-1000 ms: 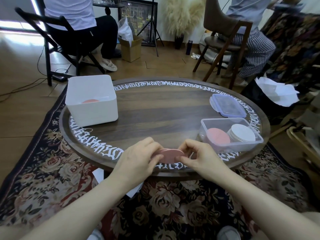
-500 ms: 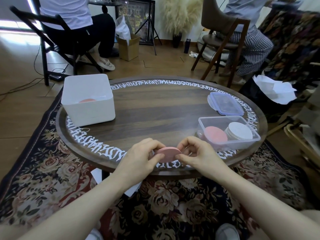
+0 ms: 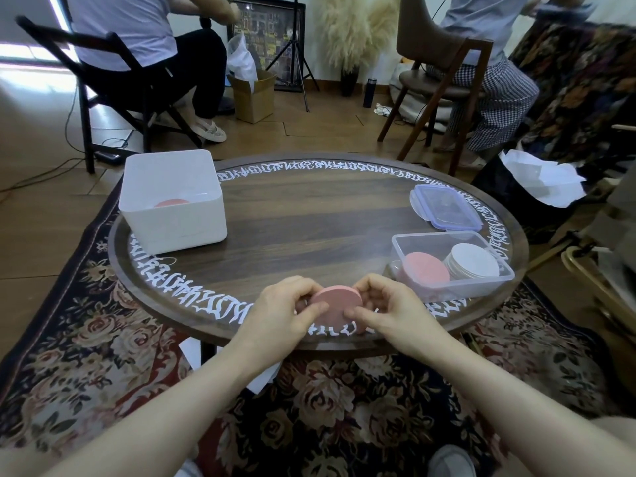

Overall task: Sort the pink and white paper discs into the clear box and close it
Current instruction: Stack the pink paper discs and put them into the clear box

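On the left of the round dark wooden table (image 3: pixel 292 215) stands an opaque white plastic bin (image 3: pixel 172 201) with a pink disc (image 3: pixel 171 203) lying inside. At the near rim, the left hand (image 3: pixel 282 313) and right hand (image 3: pixel 385 309) together pinch a stack of pink paper discs (image 3: pixel 335 302) by its edges, fingers curled round it, lifted just above the table's white lettering. To the right sits the clear plastic box (image 3: pixel 451 266), open, holding a pink pile (image 3: pixel 425 271) beside a white pile (image 3: pixel 473 259). Its clear blue-edged lid (image 3: pixel 444 206) lies just behind it. Two seated people on chairs fill the background.
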{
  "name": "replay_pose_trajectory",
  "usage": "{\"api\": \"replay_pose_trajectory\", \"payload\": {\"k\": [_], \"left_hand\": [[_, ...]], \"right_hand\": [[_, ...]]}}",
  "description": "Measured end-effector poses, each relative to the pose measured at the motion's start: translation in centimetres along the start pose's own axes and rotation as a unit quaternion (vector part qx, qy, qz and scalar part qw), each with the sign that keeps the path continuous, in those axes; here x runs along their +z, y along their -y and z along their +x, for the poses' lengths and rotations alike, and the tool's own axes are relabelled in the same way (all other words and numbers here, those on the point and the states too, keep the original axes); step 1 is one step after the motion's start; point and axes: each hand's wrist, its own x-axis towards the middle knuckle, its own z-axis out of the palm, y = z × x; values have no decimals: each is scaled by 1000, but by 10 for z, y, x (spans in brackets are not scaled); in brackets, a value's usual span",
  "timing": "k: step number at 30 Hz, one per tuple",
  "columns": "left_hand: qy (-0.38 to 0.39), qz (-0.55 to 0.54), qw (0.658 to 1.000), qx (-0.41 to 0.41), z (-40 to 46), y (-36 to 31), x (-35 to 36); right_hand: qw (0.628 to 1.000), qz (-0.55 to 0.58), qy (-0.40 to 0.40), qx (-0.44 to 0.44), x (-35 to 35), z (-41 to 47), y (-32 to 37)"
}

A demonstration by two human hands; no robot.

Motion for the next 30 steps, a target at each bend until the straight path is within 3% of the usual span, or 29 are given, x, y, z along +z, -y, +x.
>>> {"api": "replay_pose_trajectory", "payload": {"k": [5, 11, 17, 25, 30], "left_hand": [[1, -28, 999, -29, 2, -4, -4], [29, 86, 996, -22, -2, 0, -6], [35, 106, 993, -27, -1, 1, -3], [50, 118, 991, -33, 6, -3, 7], [41, 132, 990, -4, 10, -6, 14]], "right_hand": [[998, 35, -45, -28, -19, 2, 20], [970, 21, -240, 34, -99, 2, 26], [962, -85, -220, 140, -113, 9, -5], [909, -330, -223, 124, -109, 9, -19], [875, -332, -322, 140, -147, 5, -24]]}}
